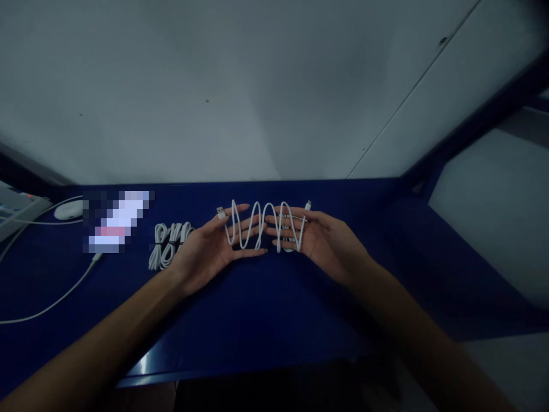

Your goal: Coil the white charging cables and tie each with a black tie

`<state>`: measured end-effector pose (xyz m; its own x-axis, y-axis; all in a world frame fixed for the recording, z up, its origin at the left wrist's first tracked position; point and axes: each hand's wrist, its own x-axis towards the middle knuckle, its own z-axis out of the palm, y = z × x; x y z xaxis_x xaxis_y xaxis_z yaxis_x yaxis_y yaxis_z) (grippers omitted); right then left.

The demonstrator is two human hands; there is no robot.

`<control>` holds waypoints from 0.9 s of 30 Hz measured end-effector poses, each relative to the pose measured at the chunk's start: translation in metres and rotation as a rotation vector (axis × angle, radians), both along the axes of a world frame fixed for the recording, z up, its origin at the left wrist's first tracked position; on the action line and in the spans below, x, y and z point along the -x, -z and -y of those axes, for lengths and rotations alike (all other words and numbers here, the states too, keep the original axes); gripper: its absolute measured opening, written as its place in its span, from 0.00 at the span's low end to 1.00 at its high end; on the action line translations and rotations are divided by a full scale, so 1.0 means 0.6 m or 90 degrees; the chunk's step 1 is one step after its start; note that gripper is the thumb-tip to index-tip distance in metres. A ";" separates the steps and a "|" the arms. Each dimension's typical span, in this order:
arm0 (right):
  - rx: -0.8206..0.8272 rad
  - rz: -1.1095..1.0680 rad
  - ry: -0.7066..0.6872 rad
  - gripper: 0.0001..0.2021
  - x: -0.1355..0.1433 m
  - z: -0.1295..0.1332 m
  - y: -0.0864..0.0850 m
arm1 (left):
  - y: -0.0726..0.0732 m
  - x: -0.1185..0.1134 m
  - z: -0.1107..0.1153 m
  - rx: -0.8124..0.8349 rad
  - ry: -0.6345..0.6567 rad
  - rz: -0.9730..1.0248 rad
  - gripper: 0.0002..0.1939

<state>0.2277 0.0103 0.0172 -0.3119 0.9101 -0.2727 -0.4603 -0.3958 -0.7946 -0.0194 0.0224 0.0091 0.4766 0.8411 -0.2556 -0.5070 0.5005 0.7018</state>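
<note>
White cable (262, 224) loops across the wide-spread fingers of a person's left hand (210, 246) and right hand (328, 246), palms up above a blue worktop (257, 320). Tied cords (166, 246) lie beside the left wrist.

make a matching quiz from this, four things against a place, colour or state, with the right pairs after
Things
1. cable
2. bundles
3. table
4. wall

Descriptions
A. pale, behind the table
B. tied, beside the left hand
C. zigzagging between the two hands' fingers
D. blue

Pairs: 1-C, 2-B, 3-D, 4-A
</note>
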 end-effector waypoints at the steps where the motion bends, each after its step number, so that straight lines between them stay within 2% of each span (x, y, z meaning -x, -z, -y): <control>1: 0.001 0.000 0.000 0.17 0.000 0.000 0.000 | 0.000 0.000 0.000 -0.001 0.000 0.001 0.19; 12: 0.011 -0.017 0.010 0.15 0.005 0.002 0.002 | 0.009 0.005 -0.004 -0.014 0.013 0.027 0.18; 27: -0.006 -0.010 0.005 0.15 0.003 0.001 0.007 | 0.008 0.005 -0.004 0.006 0.005 0.041 0.18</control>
<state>0.2259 0.0094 0.0131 -0.3093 0.9149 -0.2593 -0.4759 -0.3850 -0.7907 -0.0224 0.0249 0.0040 0.4991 0.8347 -0.2329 -0.5464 0.5117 0.6630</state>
